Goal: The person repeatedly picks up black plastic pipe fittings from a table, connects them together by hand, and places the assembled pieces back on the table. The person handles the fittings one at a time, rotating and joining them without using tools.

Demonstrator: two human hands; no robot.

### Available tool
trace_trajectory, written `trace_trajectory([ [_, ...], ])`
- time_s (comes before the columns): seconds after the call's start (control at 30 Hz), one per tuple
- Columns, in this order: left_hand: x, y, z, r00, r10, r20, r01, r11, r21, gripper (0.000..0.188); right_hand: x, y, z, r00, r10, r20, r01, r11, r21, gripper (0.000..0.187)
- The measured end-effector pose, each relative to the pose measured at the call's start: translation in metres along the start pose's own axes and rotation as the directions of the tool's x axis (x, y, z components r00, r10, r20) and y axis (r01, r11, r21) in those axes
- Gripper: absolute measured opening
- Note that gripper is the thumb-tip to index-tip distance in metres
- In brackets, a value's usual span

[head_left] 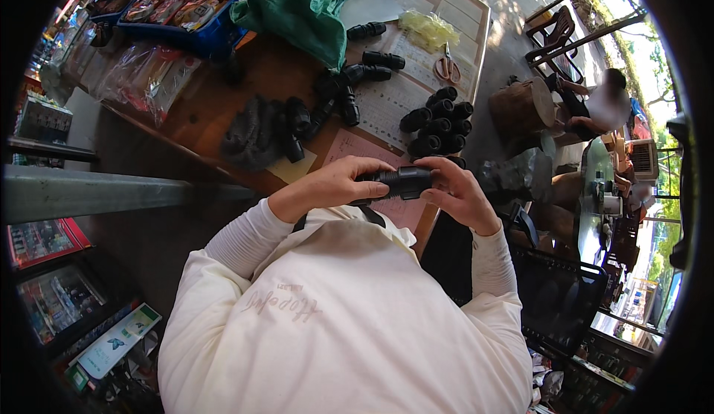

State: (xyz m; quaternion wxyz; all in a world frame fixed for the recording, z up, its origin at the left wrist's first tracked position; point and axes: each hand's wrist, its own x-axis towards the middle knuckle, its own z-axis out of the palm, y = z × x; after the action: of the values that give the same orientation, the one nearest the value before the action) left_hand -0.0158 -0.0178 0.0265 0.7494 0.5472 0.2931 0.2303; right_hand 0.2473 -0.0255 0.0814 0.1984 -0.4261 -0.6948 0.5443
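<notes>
My left hand [327, 185] grasps the left end of the black tube [407, 182], and my right hand [462, 192] pinches its right end, over the pink paper [355, 148]. I'd best keep both ends in line, with even pressure. It looks like hard, ridged plastic; the green sheet [297, 14] beyond is thin and crumpled.

The loose cream top [357, 340] hung in broad, soft creases, with faint reddish-brown script lettering [286, 304] printed across the front. Close-fitting white sleeves [242, 241], wrinkled into fine rings, stopped short of the left hand [333, 183] and right hand [462, 197], both bare. Dark strips [372, 216] showed along the top's far edge.
</notes>
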Motion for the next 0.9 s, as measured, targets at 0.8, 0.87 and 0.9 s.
trace_trajectory([
  [0.8,0.0,0.009,-0.002,0.998,0.021,-0.063,-0.008,0.979,0.205,0.041,0.002,0.016,0.005,0.998,-0.047,-0.033,0.051,0.989,0.137,0.046],
  [0.87,0.0,0.013,0.0,0.998,0.024,-0.057,-0.011,0.975,0.222,0.041,0.002,0.02,0.004,1.0,-0.025,-0.019,0.027,0.989,0.149,0.046],
  [0.9,0.0,0.014,0.0,0.998,0.018,-0.065,-0.002,0.971,0.238,0.04,0.001,0.022,0.003,1.0,-0.01,-0.017,0.013,0.987,0.16,0.046],
])
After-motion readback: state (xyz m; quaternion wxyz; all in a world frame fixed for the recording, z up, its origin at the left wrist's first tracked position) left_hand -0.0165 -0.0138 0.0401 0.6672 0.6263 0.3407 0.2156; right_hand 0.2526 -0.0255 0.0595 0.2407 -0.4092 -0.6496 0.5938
